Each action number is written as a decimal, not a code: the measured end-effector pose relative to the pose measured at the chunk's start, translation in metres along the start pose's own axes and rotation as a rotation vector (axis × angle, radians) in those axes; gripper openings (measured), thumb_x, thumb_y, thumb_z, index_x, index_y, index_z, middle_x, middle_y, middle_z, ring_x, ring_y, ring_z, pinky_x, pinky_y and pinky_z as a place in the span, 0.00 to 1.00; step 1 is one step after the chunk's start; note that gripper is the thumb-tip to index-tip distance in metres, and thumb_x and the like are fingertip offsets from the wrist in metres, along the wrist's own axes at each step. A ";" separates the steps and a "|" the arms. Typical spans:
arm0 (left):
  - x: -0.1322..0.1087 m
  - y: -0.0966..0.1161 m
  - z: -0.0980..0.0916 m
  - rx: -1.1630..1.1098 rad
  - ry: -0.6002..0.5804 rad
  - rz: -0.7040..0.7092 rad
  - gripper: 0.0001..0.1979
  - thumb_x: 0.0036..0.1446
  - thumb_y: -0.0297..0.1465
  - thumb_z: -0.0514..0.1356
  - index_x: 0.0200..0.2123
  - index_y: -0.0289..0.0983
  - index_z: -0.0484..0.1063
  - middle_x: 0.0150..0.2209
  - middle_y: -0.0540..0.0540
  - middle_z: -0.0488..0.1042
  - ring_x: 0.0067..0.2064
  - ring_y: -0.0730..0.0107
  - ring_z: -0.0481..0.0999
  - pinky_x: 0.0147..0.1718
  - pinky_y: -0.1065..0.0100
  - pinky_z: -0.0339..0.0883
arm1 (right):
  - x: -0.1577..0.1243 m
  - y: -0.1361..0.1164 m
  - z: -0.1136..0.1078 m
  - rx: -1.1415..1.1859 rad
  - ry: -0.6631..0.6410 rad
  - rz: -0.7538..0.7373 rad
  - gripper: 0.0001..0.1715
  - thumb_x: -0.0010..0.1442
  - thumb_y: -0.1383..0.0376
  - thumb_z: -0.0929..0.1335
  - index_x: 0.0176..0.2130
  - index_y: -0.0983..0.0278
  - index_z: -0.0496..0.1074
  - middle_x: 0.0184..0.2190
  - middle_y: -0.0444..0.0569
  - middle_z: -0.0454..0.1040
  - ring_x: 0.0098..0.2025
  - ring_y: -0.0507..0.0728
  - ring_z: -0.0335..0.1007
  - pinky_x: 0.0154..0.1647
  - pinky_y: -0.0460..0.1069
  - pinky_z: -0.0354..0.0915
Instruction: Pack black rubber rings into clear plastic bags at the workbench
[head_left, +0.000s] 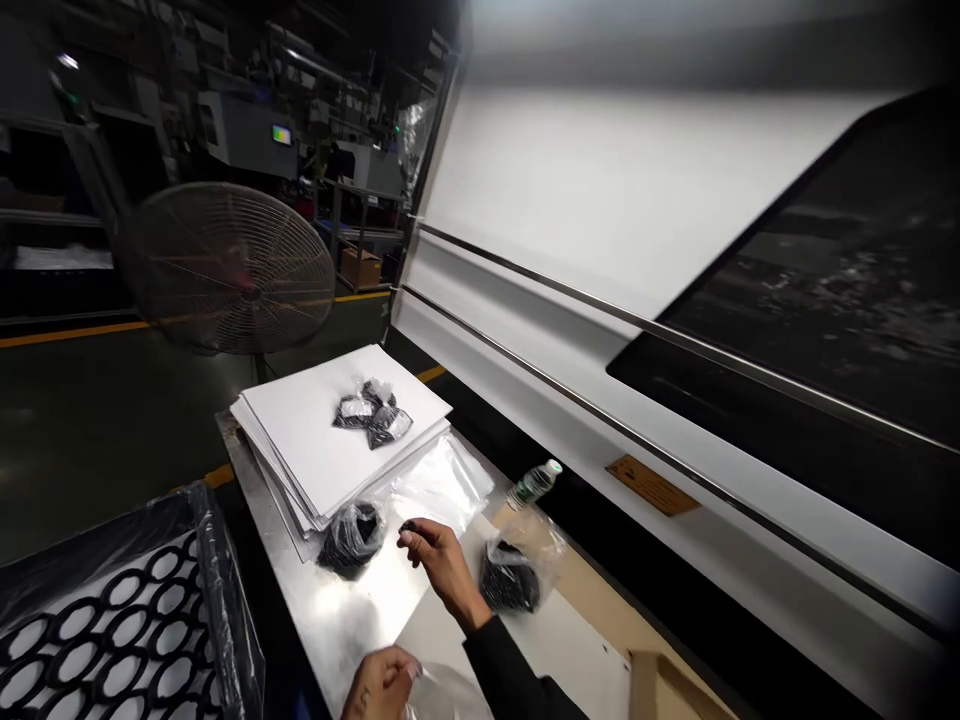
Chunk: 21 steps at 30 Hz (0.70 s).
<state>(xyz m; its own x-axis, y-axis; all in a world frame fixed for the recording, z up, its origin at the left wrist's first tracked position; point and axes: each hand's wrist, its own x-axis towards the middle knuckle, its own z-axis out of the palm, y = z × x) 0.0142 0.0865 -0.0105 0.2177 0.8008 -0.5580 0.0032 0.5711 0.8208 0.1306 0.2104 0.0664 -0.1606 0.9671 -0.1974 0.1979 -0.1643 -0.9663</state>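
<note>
Shiny metal table (349, 625); limp clear plastic (446, 693) clamped in my left grip (382, 685). My right grip (442, 562) pinches a small black piece (407, 526) above the table, near a crumpled, rounded bag (349, 543).

Silver metal worktop (319, 615): flat white sheet stack (319, 435) at far end, filled clear plastic bags (386, 425) on top. Open clear plastic bag of black parts (351, 538) before stack; clear plastic bottle (534, 485) right. Black plastic-lined bin (234, 600) left of worktop; round metal fan (251, 292) behind.

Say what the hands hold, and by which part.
Right hand: a small black piece, pinched; which part is unclear. Left hand: a clear plastic bag, by its edge.
</note>
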 end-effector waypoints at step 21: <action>-0.043 0.008 0.109 0.162 -0.449 -0.003 0.22 0.55 0.48 0.56 0.39 0.35 0.70 0.13 0.60 0.57 0.13 0.79 0.57 0.10 0.75 0.49 | -0.289 0.043 -0.061 -0.429 0.381 0.397 0.20 0.50 0.67 0.67 0.18 0.62 0.50 0.16 0.37 0.47 0.23 0.49 0.42 0.27 0.50 0.41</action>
<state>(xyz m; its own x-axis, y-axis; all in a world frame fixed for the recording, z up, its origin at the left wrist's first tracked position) 0.1109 0.0369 0.0328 0.6177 0.6212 -0.4821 0.1489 0.5096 0.8474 0.2446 -0.0647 0.0922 0.3374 0.8637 -0.3745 0.5489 -0.5037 -0.6671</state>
